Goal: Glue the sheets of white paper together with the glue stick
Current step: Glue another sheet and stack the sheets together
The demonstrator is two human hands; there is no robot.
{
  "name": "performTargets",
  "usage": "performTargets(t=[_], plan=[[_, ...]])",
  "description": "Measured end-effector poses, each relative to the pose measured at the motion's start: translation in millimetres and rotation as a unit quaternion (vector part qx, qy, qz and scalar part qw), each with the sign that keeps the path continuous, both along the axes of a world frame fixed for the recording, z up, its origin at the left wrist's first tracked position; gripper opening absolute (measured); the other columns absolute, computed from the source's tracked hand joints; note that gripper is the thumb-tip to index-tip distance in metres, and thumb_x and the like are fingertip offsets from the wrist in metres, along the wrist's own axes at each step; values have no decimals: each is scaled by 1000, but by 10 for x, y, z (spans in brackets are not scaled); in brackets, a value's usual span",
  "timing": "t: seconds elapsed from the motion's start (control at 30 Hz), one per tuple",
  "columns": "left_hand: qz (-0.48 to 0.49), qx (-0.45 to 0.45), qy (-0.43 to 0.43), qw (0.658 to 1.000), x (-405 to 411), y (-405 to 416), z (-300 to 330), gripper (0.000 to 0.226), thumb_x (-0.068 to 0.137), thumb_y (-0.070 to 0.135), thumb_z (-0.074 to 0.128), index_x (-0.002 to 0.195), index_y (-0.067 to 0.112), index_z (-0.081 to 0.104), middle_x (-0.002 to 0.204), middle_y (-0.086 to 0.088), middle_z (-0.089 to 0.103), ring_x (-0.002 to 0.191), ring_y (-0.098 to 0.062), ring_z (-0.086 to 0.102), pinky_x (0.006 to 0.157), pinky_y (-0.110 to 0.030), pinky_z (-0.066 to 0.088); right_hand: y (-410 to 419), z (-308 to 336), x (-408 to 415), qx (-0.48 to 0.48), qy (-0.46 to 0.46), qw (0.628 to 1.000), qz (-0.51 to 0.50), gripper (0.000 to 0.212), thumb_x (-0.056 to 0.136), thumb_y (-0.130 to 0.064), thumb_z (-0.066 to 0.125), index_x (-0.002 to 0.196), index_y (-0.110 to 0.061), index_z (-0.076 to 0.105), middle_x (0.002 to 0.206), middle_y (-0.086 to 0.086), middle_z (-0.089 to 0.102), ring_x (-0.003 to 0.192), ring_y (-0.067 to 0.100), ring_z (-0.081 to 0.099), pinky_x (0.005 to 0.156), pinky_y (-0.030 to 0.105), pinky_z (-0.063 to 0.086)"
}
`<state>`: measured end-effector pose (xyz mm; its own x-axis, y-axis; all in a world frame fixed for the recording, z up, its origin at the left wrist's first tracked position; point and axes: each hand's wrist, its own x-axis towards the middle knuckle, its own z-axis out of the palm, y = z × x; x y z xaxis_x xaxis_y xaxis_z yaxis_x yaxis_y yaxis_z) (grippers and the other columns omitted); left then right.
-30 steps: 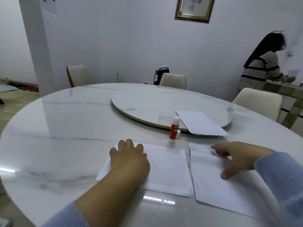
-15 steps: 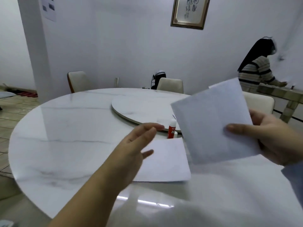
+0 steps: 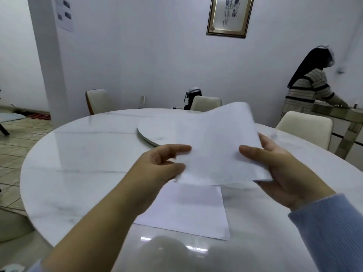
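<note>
Both hands hold one thin white paper sheet (image 3: 216,146) up over the round white marble table (image 3: 78,154): the left hand (image 3: 157,165) pinches its left edge, the right hand (image 3: 275,169) grips its right edge. Another flat white paper sheet (image 3: 188,211) lies on the table right under it. The glue stick is hidden, so the floppy sheet might knock it over or land crooked.

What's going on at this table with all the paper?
A person is holding a white sheet up over a round marble table, the left hand pinching its left edge and the right hand gripping its right side. A second sheet lies flat on the table beneath. No glue stick is visible at this moment. Another person stands at a counter in the background.
</note>
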<state>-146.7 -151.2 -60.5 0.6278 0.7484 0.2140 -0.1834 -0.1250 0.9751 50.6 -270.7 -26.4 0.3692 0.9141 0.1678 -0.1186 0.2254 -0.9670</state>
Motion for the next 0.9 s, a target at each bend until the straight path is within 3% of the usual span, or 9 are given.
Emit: performTargets(t=[0.1, 0.17, 0.27, 0.4, 0.47, 0.6, 0.7, 0.77, 0.9], plan=[[-10, -10, 68, 998, -235, 124, -9, 40, 79, -5, 59, 100, 25, 74, 102, -19, 65, 84, -26, 58, 95, -41, 46, 30, -140, 34, 17, 24, 999, -15, 100, 60, -3, 74, 132, -56, 31, 107, 10, 74, 90, 27, 73, 61, 33, 59], [-12, -10, 117, 993, -359, 217, -41, 41, 80, -5, 56, 98, 27, 75, 105, -9, 69, 91, -27, 63, 95, -42, 48, 59, -245, -11, -9, -29, 999, -22, 92, 60, -1, 73, 131, -51, 40, 102, 16, 74, 92, 32, 72, 71, 39, 60], [1, -8, 193, 981, -454, 333, -149, 37, 88, 1, 53, 92, 29, 77, 99, 5, 73, 94, -17, 68, 84, -26, 52, 103, -416, -98, -74, -91, 993, -31, 64, 53, -5, 79, 112, -28, 67, 94, 17, 75, 84, 33, 72, 81, 45, 57], [44, 63, 283, 956, -495, 443, -352, 20, 83, 15, 66, 82, 33, 75, 62, 9, 60, 61, -11, 56, 69, -24, 45, 141, -577, -102, -146, -113, 982, -42, 19, 67, -1, 79, 83, -10, 76, 68, 2, 72, 60, 17, 68, 59, 25, 55], [76, 98, 312, 942, -506, 485, -422, 15, 79, 20, 70, 78, 35, 73, 60, 6, 46, 58, -12, 44, 62, -25, 36, 134, -647, -81, -177, -115, 977, -39, 17, 71, 0, 77, 85, -9, 76, 68, 3, 72, 59, 16, 69, 55, 23, 53], [118, 137, 306, 935, -498, 518, -461, 9, 76, 25, 72, 73, 33, 71, 68, -2, 54, 58, -12, 48, 55, -20, 39, 150, -753, -73, -213, -129, 967, -56, 15, 67, -2, 82, 79, -9, 77, 90, 17, 75, 77, 28, 73, 69, 33, 58], [144, 172, 321, 920, -461, 552, -487, 7, 76, 25, 72, 73, 30, 70, 75, -2, 60, 54, -8, 51, 46, -11, 38, 188, -790, -104, -240, -181, 951, -70, 23, 59, -20, 87, 80, -18, 77, 101, 29, 69, 92, 40, 69, 88, 48, 55], [151, 188, 332, 912, -441, 571, -507, 7, 76, 25, 73, 73, 29, 69, 80, 2, 63, 62, -7, 58, 49, -13, 39, 221, -841, -96, -242, -221, 942, -75, 37, 48, -38, 85, 81, -25, 77, 108, 32, 63, 98, 45, 64, 89, 54, 52], [153, 216, 327, 907, -444, 608, -541, 9, 75, 24, 74, 71, 30, 68, 70, 5, 57, 53, -1, 53, 47, -10, 38, 248, -870, -88, -230, -277, 929, -86, 19, 62, -35, 83, 80, -34, 75, 104, 28, 66, 95, 43, 64, 86, 53, 54]])
